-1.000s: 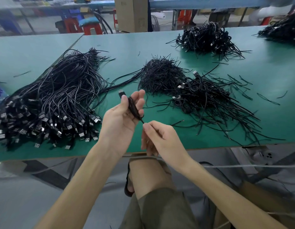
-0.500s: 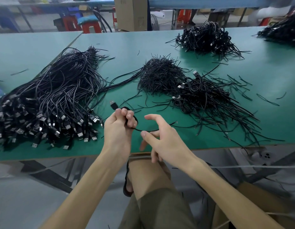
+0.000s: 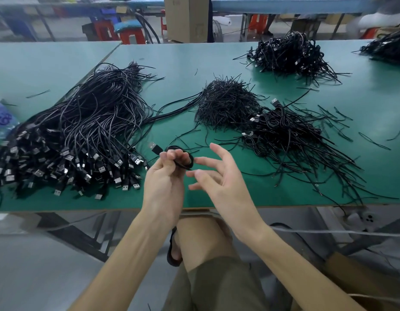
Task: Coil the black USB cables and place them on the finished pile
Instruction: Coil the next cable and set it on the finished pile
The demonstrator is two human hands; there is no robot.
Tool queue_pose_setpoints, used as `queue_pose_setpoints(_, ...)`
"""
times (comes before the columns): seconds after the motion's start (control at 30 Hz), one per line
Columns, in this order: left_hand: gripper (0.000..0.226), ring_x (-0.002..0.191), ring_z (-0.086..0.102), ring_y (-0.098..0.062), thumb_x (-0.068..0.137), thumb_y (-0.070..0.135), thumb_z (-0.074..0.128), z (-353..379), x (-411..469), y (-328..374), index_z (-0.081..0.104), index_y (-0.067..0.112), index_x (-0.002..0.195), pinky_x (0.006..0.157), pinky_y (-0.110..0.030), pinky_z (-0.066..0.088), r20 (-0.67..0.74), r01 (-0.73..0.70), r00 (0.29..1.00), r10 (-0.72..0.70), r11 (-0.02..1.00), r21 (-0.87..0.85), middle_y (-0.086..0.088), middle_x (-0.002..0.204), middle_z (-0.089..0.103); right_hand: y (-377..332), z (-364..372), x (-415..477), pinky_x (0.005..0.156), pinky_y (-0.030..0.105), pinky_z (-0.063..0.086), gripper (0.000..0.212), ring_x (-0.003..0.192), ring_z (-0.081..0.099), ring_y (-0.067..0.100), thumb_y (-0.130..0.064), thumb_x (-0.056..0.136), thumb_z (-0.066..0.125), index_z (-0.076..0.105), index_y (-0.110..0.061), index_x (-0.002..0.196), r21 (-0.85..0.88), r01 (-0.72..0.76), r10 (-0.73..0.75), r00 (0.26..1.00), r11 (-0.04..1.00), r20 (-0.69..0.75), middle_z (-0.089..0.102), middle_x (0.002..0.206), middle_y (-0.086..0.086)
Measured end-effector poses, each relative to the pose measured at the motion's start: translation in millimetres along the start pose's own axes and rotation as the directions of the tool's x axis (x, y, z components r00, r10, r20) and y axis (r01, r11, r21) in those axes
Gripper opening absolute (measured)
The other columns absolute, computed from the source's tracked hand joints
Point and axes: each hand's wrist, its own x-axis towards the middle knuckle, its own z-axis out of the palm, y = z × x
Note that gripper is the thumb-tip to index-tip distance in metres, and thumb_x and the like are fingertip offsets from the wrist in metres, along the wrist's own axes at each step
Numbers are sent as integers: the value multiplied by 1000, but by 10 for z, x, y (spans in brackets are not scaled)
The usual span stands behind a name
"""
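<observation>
One view, from the head camera. Half a second ago the right hand [image 3: 221, 182] pinched the loose tail of the cable [image 3: 191, 162] between thumb and forefinger. Now it has let go, fingers straight and spread, palm turned left, forefinger tip just beside the loop; whether it touches, I cannot tell. The tail that trailed between the hands is gone, taken up into a small tight coil. The left hand [image 3: 165, 182] grips that coil as before, fingers curled round it above the near table edge, and the USB plug [image 3: 154, 147] sticks out up and to the left.

A cardboard box [image 3: 186, 17] stands beyond the table; its contents do not show. A blue plastic bag [image 3: 2, 121] lies at the far left edge.

On the green table [image 3: 172, 63], a big heap of uncoiled cables [image 3: 71, 131] lies to the left, plugs toward the near edge. A mound of short black ties [image 3: 226, 102] sits in the middle, and the finished pile [image 3: 284, 133] of coiled cables touches it on the right. Two more black cable heaps [image 3: 286, 52] lie farther back and right. Red stools [image 3: 131, 35] stand behind. Below the table show a bare knee and olive shorts [image 3: 217, 286].
</observation>
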Motion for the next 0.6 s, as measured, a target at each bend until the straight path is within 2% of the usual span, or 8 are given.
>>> queue_pose_setpoints(0.07, 24, 96, 54, -21, 99, 33, 48, 2, -59, -18, 56, 17, 82, 94, -31, 45, 18, 17, 1000, -18, 997, 80, -4, 95, 55, 17, 54, -18, 97, 27, 51, 64, 117, 60, 6, -13, 99, 62, 33, -26, 154, -206, 108, -107, 994, 972, 16, 54, 135, -10)
queue_pose_setpoints(0.17, 25, 87, 50, -16, 98, 36, 51, -17, -145, -33, 61, 22, 80, 80, -26, 41, 84, 0, 996, -17, 980, 201, -2, 96, 54, 46, 129, -31, 104, 27, 42, 63, 126, 41, 12, -18, 96, 65, 37, -22, 152, -627, 294, -320, 945, 721, 74, 43, 139, -7)
queue_pose_setpoints(0.2, 25, 86, 47, -19, 97, 36, 53, -22, -169, -39, 62, 21, 79, 81, -29, 39, 103, -21, 995, -3, 973, 228, -3, 94, 53, 54, 139, -28, 107, 29, 39, 63, 127, 37, 15, -18, 95, 66, 39, -20, 152, -694, 305, -354, 932, 653, 76, 42, 140, -4)
queue_pose_setpoints(0.27, 27, 89, 44, -20, 100, 31, 53, -33, -198, -61, 62, 19, 78, 86, -35, 36, 138, -71, 990, 31, 952, 299, -3, 91, 53, 67, 131, -7, 111, 32, 33, 63, 131, 35, 18, -18, 94, 67, 41, -17, 151, -757, 279, -365, 929, 591, 58, 43, 143, -1)
queue_pose_setpoints(0.33, 33, 81, 47, -13, 104, 27, 50, -54, -211, -83, 61, 22, 73, 80, -30, 39, 178, -119, 983, 51, 912, 393, 6, 81, 56, 57, 86, 15, 109, 26, 29, 65, 134, 36, 16, -15, 95, 65, 37, -17, 154, -738, 243, -301, 952, 630, 57, 45, 146, -1)
queue_pose_setpoints(0.4, 37, 79, 52, -12, 104, 26, 49, -63, -218, -90, 61, 25, 69, 76, -28, 43, 212, -139, 976, 45, 880, 453, 7, 80, 59, 32, 17, 43, 106, 20, 32, 63, 130, 44, 12, -11, 98, 62, 36, -18, 155, -634, 190, -174, 981, 749, 88, 50, 141, -2)
queue_pose_setpoints(0.5, 37, 80, 60, -13, 104, 22, 51, -81, -221, -94, 64, 24, 69, 74, -24, 50, 237, -184, 969, 65, 832, 524, 3, 82, 66, 35, -77, 68, 102, 38, 46, 45, 114, 56, 19, -7, 95, 62, 53, -15, 138, -621, 163, -111, 986, 767, 122, 58, 123, 1)
queue_pose_setpoints(0.6, 27, 77, 66, -16, 98, 29, 57, -128, -232, -79, 71, 11, 83, 71, -22, 53, 256, -215, 964, 73, 782, 585, -7, 83, 71, 95, -116, 38, 93, 44, 49, 29, 105, 58, 21, -10, 97, 61, 58, -17, 125, -648, 170, -106, 985, 742, 138, 60, 113, -1)
